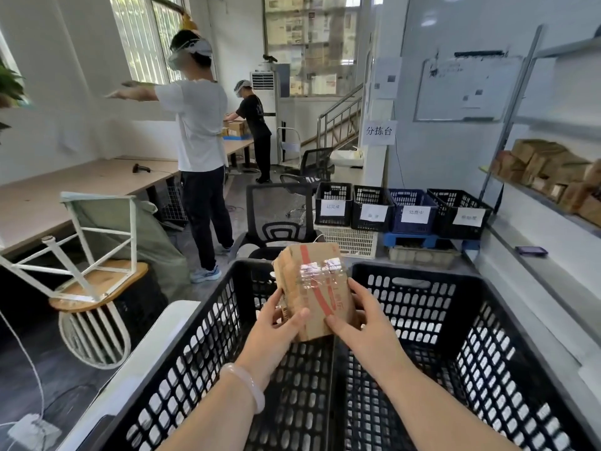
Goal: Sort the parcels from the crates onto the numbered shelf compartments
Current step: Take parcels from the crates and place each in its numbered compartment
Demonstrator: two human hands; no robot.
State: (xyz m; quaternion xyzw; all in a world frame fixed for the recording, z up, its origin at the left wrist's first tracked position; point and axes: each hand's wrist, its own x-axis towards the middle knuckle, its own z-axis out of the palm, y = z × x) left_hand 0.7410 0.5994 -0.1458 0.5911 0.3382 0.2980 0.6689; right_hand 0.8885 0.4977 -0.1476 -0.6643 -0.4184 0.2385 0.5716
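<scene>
Together, left hand (273, 327) and right hand (364, 320) curl round the parcel (312, 278), forearms extended over crates (471, 320).

Both forearms extended forward, converging. Left hand (276, 323) grips parcel (313, 281) on its left edge, thumb across near face. Right hand (361, 323) mirrors opposite left hand - thumb on front, fingers along right edge.

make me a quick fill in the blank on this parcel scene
The left hand and right hand hold a parcel with a ___ stripe.
The bracelet is on the ___ wrist.
Only one of the four labelled crates is ___.
Missing: red; left; blue.
</scene>
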